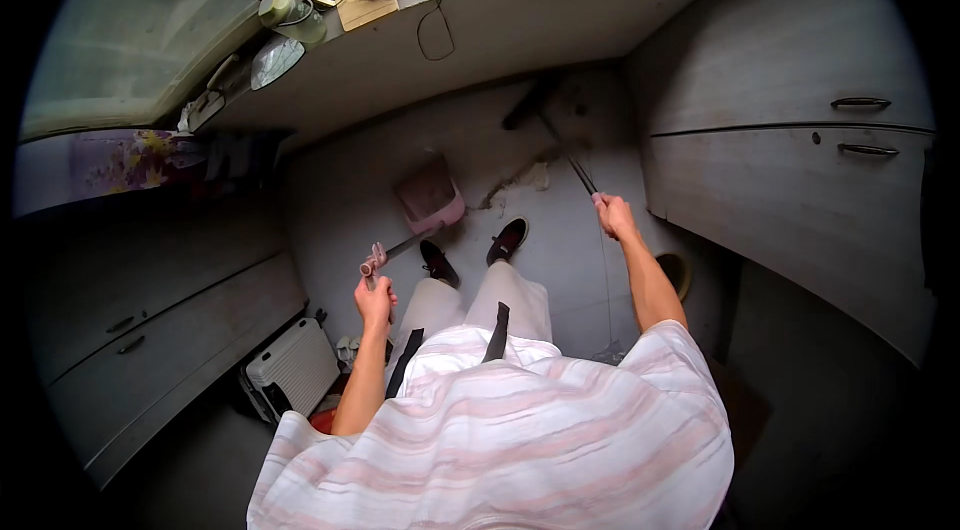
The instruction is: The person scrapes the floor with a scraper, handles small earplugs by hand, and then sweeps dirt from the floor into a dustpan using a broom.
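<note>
Working from a distance through the head view, I'm reading the clock from the middle of the frame. At 8 o'clock my left hand (375,301) is holding the dustpan's long handle, its fingers clamped around the top. At 3 o'clock my right hand (617,218) is gripping the broom (580,173), fingers closed around the pink end of its stick. The dustpan (456,212) is sitting on the floor (580,280) at 10 o'clock, just ahead of the left shoe (440,264). The debris (497,195) is lying in a ragged strip at 1 o'clock, running from just beside the pan towards 2 o'clock. Farther out at 1 o'clock, the broom's dark head is resting near the foot of the wall (470,95), beyond that strip.

For good sweeping, I'm judging that the pan needs turning so its mouth faces the debris; I cannot tell exactly where its lip is pointing. I'm favouring a flat lip, a firm left wrist and short, low strokes towards 8 o'clock, since quick flicks would probably scatter the finer bits past the right shoe (508,242).
</note>
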